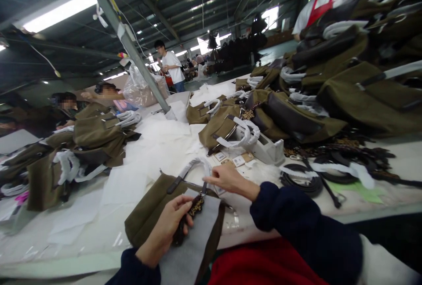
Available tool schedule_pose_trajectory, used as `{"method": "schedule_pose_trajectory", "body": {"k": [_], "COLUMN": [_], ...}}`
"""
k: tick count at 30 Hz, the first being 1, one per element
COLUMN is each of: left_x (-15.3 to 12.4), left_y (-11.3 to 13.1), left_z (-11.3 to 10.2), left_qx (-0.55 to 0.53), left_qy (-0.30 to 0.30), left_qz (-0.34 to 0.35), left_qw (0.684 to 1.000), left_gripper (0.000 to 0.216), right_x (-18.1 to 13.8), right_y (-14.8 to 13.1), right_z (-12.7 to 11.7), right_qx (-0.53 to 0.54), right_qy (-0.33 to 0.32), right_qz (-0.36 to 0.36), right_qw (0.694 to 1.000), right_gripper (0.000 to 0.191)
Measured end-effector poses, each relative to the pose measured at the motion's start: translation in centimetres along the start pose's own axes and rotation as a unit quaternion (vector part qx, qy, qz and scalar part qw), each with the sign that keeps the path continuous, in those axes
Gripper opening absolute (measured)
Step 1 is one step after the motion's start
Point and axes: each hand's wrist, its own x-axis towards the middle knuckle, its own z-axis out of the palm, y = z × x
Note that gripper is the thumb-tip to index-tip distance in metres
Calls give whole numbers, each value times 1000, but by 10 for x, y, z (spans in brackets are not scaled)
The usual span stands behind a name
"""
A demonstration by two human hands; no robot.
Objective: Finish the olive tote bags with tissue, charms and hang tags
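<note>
An olive-green bag lies flat on the table edge in front of me, with a grey tissue sheet over its lower part. My left hand is closed on a small leopard-print tag on a dark strap. My right hand is pinched at the top of that tag, beside the bag's paper-wrapped handle.
Piles of olive bags with wrapped handles cover the right and far side; more bags sit at left. Dark straps, paper tags, a white dispenser and tissue sheets lie around. Other workers stand at the left, back and upper right.
</note>
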Motion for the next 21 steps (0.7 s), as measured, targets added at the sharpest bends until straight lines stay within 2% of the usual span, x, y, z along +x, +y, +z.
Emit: {"method": "schedule_pose_trajectory", "body": {"k": [2,5,8,10,16,19,21], "left_x": [2,5,5,6,21,29,32], "left_y": [-4,-6,-8,-6,19,24,20], "left_z": [-1,-4,-5,-4,4,8,9], "left_qx": [-23,-35,-43,-50,-60,-52,-44], "left_qy": [-2,-1,4,8,-12,-37,-47], "left_qz": [-1,1,10,21,44,26,13], "left_qw": [1000,999,999,999,997,998,998], "left_gripper": [48,48,47,46,42,44,47], "right_x": [25,51,58,56,41,35,32], "right_y": [9,17,20,24,39,43,44], "right_z": [8,29,46,51,53,54,54], "right_qx": [29,70,121,167,304,343,353], "right_qy": [-33,-41,13,69,244,277,269], "right_qz": [57,78,80,78,109,121,121], "right_qw": [997,994,989,981,914,889,888], "right_gripper": [50,44,31,30,40,49,49]}}
